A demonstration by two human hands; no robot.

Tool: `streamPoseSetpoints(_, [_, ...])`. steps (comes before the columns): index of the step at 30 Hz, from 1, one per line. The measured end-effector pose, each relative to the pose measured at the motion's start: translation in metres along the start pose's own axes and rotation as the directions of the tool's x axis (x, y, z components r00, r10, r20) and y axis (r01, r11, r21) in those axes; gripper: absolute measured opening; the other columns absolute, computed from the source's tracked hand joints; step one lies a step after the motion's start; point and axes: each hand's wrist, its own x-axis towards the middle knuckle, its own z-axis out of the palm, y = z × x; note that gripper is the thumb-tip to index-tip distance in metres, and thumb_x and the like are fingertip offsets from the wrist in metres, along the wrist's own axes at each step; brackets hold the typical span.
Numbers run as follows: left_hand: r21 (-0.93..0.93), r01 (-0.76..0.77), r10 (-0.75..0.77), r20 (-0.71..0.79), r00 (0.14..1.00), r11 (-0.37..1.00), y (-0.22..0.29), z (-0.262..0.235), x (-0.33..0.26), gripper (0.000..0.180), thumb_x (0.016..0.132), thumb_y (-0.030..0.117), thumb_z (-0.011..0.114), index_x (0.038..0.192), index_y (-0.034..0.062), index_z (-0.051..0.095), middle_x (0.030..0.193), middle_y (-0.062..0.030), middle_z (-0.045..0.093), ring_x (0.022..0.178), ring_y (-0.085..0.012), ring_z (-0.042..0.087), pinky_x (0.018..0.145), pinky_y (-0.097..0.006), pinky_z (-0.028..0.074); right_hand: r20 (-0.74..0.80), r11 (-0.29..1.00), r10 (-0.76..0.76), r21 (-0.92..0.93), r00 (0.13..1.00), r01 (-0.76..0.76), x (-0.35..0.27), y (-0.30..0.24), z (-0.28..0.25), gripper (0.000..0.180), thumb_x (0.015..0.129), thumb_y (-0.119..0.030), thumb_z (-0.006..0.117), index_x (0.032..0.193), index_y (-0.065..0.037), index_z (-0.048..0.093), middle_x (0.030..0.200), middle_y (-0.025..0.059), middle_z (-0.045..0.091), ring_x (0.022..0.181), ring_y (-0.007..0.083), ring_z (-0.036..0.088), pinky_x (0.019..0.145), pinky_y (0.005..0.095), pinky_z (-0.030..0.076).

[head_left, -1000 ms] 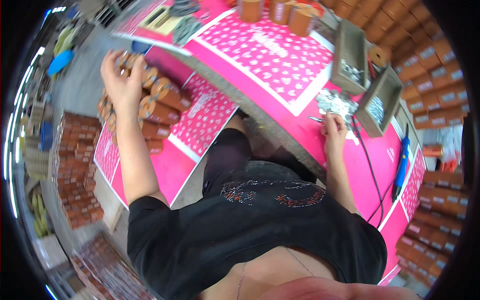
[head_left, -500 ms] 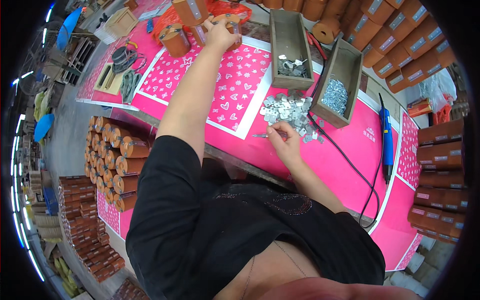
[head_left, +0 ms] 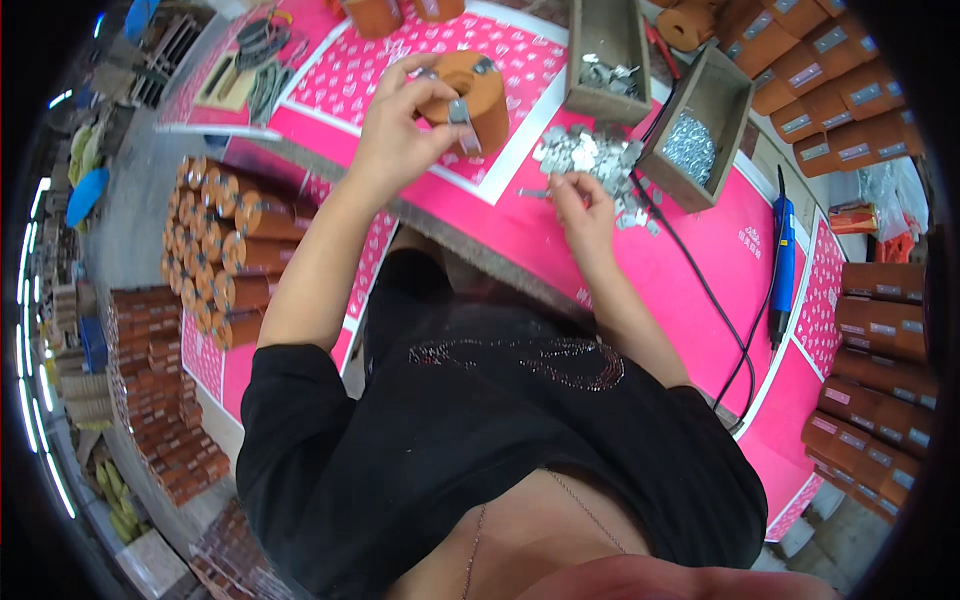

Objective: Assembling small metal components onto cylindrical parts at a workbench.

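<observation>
An orange-brown cylinder (head_left: 488, 108) with a hole in its top stands over the patterned pink sheet. My left hand (head_left: 400, 130) grips it from the left, thumb and fingers bent round its top edge. Small grey metal clips show on the cylinder, one (head_left: 459, 112) close to my fingertips. My right hand (head_left: 585, 215) is closed in a pinch, and a slim metal piece (head_left: 533, 192) sticks out leftward from its fingertips; its kind is unclear. Just beyond that hand lies a pile of small flat metal plates (head_left: 585, 150), on the pink tabletop.
A wooden tray (head_left: 578, 100) holds metal plates; another (head_left: 655, 170) holds many screws. A blue corded power screwdriver (head_left: 783, 260) lies at the right, its black cable (head_left: 690, 270) crossing the table. Stacked brown cylinders stand at the far right (head_left: 870, 70) and left (head_left: 215, 240).
My left hand has come back toward me, bringing a cylinder from the far group to the near part of the patterned sheet. My right hand keeps its pinch beside the pile.
</observation>
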Motion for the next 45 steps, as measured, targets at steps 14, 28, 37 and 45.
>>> streamPoseSetpoints(14, [-0.114, 0.017, -0.015, 0.020, 1.000, 0.993, 0.034, -0.003, -0.095, 0.028, 0.070, 0.012, 0.073, 0.096, 0.0048, 0.066, 0.122, -0.0111, 0.050, 0.103, -0.0235, 0.055, 0.086, -0.032, 0.046, 0.018, 0.989, -0.121, -0.089, 0.992, 0.122, 0.004, 0.014, 0.005, 0.019, 0.083, -0.018, 0.064, 0.079, 0.000, 0.060, 0.069, 0.0032, 0.062, 0.065, 0.0067, 0.055, 0.059, 0.0205, 0.042])
streamPoseSetpoints(28, [-0.120, 0.078, -0.083, -0.032, 0.996, 0.990, 0.044, 0.002, -0.095, 0.029, 0.065, 0.015, 0.077, 0.088, 0.0034, 0.065, 0.120, -0.0134, 0.051, 0.103, -0.0253, 0.056, 0.082, -0.033, 0.048, 0.059, 0.964, -0.199, -0.166, 0.978, 0.206, -0.003, 0.015, 0.007, 0.014, 0.084, -0.013, 0.063, 0.080, -0.001, 0.059, 0.070, 0.0023, 0.061, 0.064, 0.0063, 0.055, 0.058, 0.0204, 0.043])
streamPoseSetpoints(37, [0.231, -0.194, 0.179, 0.083, 0.980, 0.953, 0.021, -0.016, -0.076, 0.037, 0.064, 0.010, 0.073, 0.099, 0.0047, 0.062, 0.130, -0.0127, 0.044, 0.123, -0.0337, 0.037, 0.100, -0.042, 0.032, 0.081, 0.960, -0.196, -0.189, 0.977, 0.208, -0.004, 0.013, 0.002, 0.013, 0.084, -0.013, 0.063, 0.080, 0.000, 0.060, 0.070, 0.0016, 0.061, 0.065, 0.0059, 0.054, 0.059, 0.0204, 0.043])
streamPoseSetpoints(45, [0.189, 0.127, -0.124, -0.028, 0.992, 0.974, 0.034, 0.003, -0.066, 0.039, 0.067, 0.030, 0.071, 0.090, -0.0001, 0.060, 0.122, -0.0152, 0.049, 0.114, -0.0301, 0.047, 0.095, -0.037, 0.039, 0.094, 0.967, -0.186, -0.161, 0.978, 0.199, -0.002, 0.013, 0.002, 0.013, 0.084, -0.012, 0.063, 0.080, 0.000, 0.059, 0.070, 0.0016, 0.060, 0.065, 0.0061, 0.054, 0.059, 0.0204, 0.042])
